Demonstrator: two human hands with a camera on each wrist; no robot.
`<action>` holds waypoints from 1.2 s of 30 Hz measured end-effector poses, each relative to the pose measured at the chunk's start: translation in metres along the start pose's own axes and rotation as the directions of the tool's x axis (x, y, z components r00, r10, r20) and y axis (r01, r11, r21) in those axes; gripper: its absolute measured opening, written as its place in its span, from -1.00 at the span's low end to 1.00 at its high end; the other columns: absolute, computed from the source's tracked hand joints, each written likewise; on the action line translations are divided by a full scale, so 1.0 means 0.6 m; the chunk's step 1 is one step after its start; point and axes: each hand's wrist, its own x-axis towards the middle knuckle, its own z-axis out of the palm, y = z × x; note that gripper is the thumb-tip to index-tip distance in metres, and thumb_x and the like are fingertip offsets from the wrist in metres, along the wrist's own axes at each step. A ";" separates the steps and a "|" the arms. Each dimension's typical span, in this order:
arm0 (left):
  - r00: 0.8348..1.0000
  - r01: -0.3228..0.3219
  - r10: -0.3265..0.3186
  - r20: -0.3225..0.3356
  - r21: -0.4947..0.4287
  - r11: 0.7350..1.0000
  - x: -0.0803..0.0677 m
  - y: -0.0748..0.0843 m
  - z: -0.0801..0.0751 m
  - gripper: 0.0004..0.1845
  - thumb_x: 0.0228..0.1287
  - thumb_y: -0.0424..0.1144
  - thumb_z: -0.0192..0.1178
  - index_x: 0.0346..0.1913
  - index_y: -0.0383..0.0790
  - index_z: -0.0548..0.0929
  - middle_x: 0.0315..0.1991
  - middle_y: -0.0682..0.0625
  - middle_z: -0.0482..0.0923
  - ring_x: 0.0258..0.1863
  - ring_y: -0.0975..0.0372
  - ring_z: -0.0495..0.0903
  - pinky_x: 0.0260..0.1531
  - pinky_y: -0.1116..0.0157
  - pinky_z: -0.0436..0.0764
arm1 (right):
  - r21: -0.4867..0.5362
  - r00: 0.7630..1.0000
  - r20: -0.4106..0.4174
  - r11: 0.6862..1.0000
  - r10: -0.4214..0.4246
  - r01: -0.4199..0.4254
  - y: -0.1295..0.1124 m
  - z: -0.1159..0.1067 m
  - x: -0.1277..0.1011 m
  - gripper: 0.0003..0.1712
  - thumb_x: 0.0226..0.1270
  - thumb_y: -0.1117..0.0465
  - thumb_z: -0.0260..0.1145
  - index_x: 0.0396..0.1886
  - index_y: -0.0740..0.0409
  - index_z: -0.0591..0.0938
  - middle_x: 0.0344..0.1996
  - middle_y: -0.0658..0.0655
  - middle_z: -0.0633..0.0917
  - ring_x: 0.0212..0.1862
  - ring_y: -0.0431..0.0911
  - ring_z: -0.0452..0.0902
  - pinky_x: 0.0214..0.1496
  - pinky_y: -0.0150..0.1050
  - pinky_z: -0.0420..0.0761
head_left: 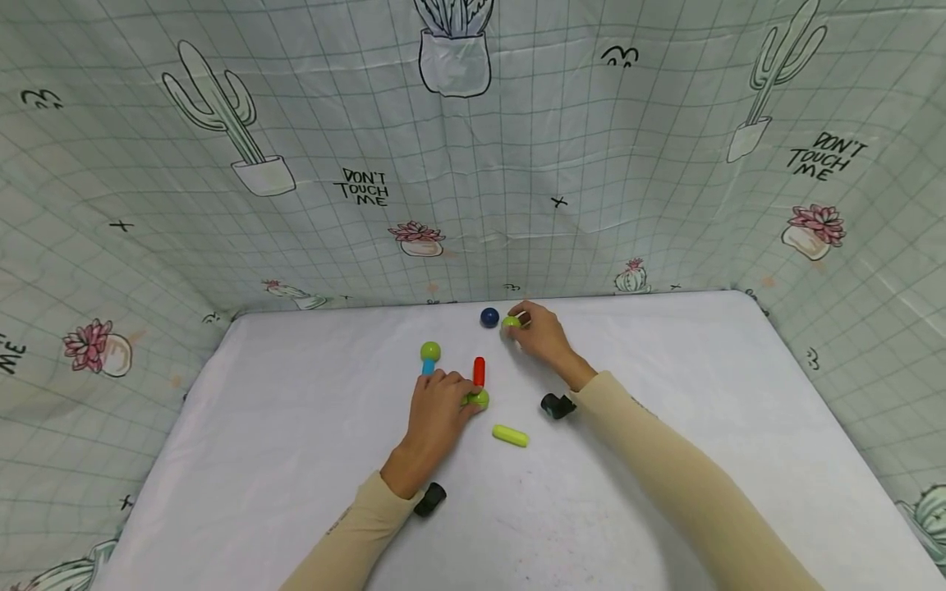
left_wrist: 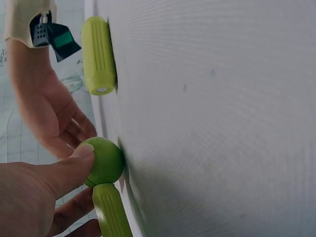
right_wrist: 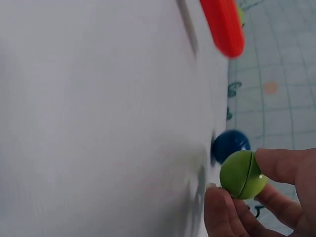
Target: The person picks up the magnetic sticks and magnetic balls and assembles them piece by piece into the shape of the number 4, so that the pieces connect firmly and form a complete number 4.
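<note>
Right hand (head_left: 545,335) pinches ball (right_wrist: 239,175); table (head_left: 259,443) meets curtain (head_left: 488,164), apparently.

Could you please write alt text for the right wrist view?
The right hand pinches a green ball, with a blue ball partly hidden behind it. A red stick shows at the top; a white surface fills the left.
</note>
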 end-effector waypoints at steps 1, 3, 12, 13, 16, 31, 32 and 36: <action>1.000 0.004 -0.004 0.002 -0.001 1.000 0.000 0.000 -0.001 -0.69 -0.06 -0.07 0.43 -0.18 0.00 0.74 -0.30 0.12 0.62 -0.26 0.21 0.43 -0.16 0.20 0.35 | 0.014 1.000 0.012 1.000 -0.013 0.013 -0.004 0.002 -0.004 -0.70 0.23 0.21 0.30 -0.05 0.20 0.55 -0.16 0.20 0.61 -0.12 0.01 0.54 -0.15 -0.13 0.54; 1.000 0.011 -0.011 0.006 0.000 1.000 0.000 0.001 -0.002 -0.69 -0.07 -0.07 0.43 -0.18 0.00 0.74 -0.30 0.12 0.61 -0.26 0.21 0.43 -0.15 0.20 0.35 | 0.048 0.998 0.039 0.998 -0.039 0.037 -0.013 0.008 -0.009 -0.70 0.23 0.22 0.30 -0.06 0.21 0.56 -0.17 0.21 0.61 -0.12 0.02 0.55 -0.19 -0.15 0.55; 1.000 0.008 -0.008 0.022 -0.001 1.000 0.003 0.004 -0.003 -0.69 -0.05 -0.05 0.41 -0.17 0.01 0.73 -0.29 0.12 0.60 -0.28 0.21 0.41 -0.17 0.21 0.33 | 0.177 0.989 0.146 0.984 -0.020 -0.006 -0.030 0.035 -0.017 -0.72 0.23 0.26 0.28 -0.07 0.24 0.56 -0.19 0.24 0.61 -0.32 -0.04 0.60 -0.38 -0.28 0.59; 1.000 0.006 -0.006 0.020 -0.002 1.000 0.003 0.004 -0.003 -0.69 -0.04 -0.05 0.41 -0.17 0.01 0.73 -0.29 0.12 0.60 -0.28 0.21 0.41 -0.17 0.21 0.33 | 0.180 0.989 0.149 0.984 -0.013 -0.015 -0.030 0.036 -0.018 -0.72 0.23 0.26 0.28 -0.06 0.23 0.56 -0.20 0.24 0.61 -0.33 -0.04 0.60 -0.38 -0.28 0.59; 1.000 0.003 -0.003 0.013 0.002 1.000 0.004 0.004 -0.003 -0.69 -0.05 -0.05 0.41 -0.17 0.01 0.73 -0.30 0.12 0.60 -0.28 0.21 0.42 -0.17 0.21 0.33 | 0.198 0.987 0.158 0.980 -0.013 -0.019 -0.030 0.039 -0.019 -0.72 0.24 0.26 0.28 -0.06 0.25 0.56 -0.19 0.24 0.61 -0.31 -0.04 0.59 -0.37 -0.27 0.60; 1.000 0.009 -0.009 0.009 -0.001 1.000 0.002 0.002 -0.001 -0.70 -0.06 -0.05 0.42 -0.19 0.02 0.74 -0.31 0.13 0.61 -0.28 0.22 0.42 -0.18 0.22 0.33 | 0.166 0.985 0.162 0.986 -0.052 0.025 -0.027 0.048 -0.037 -0.69 0.25 0.24 0.27 -0.02 0.22 0.56 -0.20 0.20 0.62 -0.35 -0.08 0.58 -0.41 -0.29 0.58; 1.000 0.012 -0.012 0.011 -0.003 1.000 0.001 0.002 0.000 -0.70 -0.05 -0.06 0.42 -0.18 0.02 0.74 -0.30 0.13 0.61 -0.28 0.22 0.43 -0.17 0.21 0.33 | 0.158 0.986 0.159 0.987 -0.057 0.032 -0.027 0.047 -0.040 -0.68 0.25 0.25 0.26 0.00 0.22 0.56 -0.19 0.20 0.61 -0.34 -0.07 0.58 -0.40 -0.29 0.58; 1.000 0.015 -0.015 0.015 -0.004 1.000 -0.001 0.001 -0.001 -0.70 -0.05 -0.06 0.42 -0.18 0.01 0.73 -0.30 0.13 0.61 -0.27 0.22 0.43 -0.17 0.21 0.34 | 0.119 0.988 0.134 0.991 -0.075 0.059 -0.028 0.040 -0.064 -0.68 0.24 0.25 0.27 0.00 0.22 0.55 -0.17 0.19 0.61 -0.26 -0.03 0.58 -0.36 -0.27 0.58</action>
